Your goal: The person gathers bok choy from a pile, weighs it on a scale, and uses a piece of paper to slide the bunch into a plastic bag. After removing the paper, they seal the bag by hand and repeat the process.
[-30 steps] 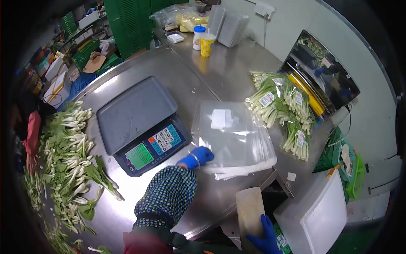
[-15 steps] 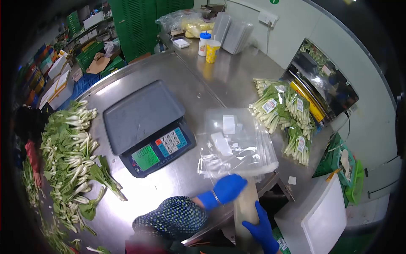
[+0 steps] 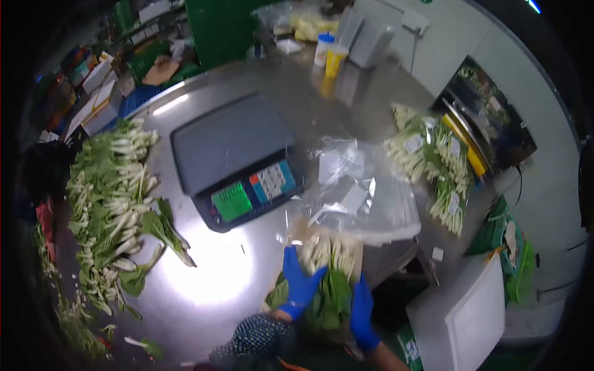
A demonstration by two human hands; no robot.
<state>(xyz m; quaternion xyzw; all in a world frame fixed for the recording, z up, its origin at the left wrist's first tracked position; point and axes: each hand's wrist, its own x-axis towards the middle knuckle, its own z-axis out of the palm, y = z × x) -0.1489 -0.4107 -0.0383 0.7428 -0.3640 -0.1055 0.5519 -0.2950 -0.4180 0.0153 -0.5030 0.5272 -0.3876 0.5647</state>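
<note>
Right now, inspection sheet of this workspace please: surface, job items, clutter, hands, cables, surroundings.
Surface: steel table, shiny, strong glare beside the scale.
Job items: loose greens left, clear bags centre, bagged greens right; scale display lit, digits unreadable.
Clutter: stray leaf near edge; yellow cup at far end.
Hands: gloved left hand and right hand either side of a bunch.
Cables: wall cord hangs behind table.
Surroundings: white box right; another person partly visible, left.

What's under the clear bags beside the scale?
Steel table shows around the clear bags; directly beneath, the layered plastic covers whatever's there. White pieces show too, but whether on or between bags, I can't tell.
</note>
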